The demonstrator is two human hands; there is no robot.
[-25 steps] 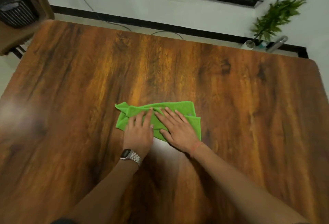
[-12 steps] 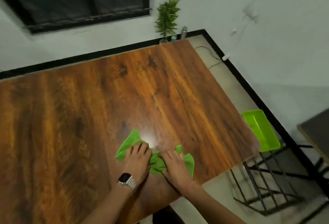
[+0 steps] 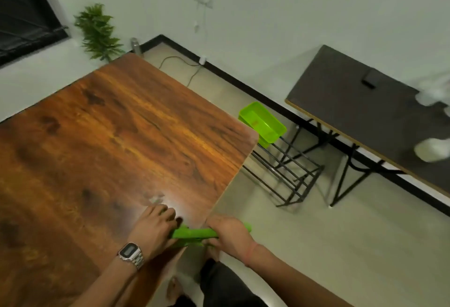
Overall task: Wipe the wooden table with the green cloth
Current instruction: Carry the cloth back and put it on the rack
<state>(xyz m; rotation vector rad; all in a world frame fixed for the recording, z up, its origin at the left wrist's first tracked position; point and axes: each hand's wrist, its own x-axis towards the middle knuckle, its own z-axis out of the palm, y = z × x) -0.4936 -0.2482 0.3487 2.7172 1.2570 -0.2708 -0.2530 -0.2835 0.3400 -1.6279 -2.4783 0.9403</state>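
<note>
The green cloth (image 3: 194, 233) is bunched into a narrow strip at the near right edge of the wooden table (image 3: 109, 136). My left hand (image 3: 155, 224), with a metal watch on its wrist, lies on the table and grips the cloth's left end. My right hand (image 3: 229, 233) is just past the table's edge, closed around the cloth's right end, and a green tip sticks out beyond its fingers. Most of the cloth is hidden under the two hands.
A green plastic bin (image 3: 264, 125) sits on a black wire rack (image 3: 285, 175) just right of the table corner. A dark table (image 3: 365, 102) stands further right by the wall. A potted plant (image 3: 97, 31) and a cable lie beyond the far corner. My legs are below the edge.
Both hands dragged the cloth toward me and to the right, up to the table's edge. The cloth went from spread flat to bunched. My view swung right, showing the floor and the dark table.
</note>
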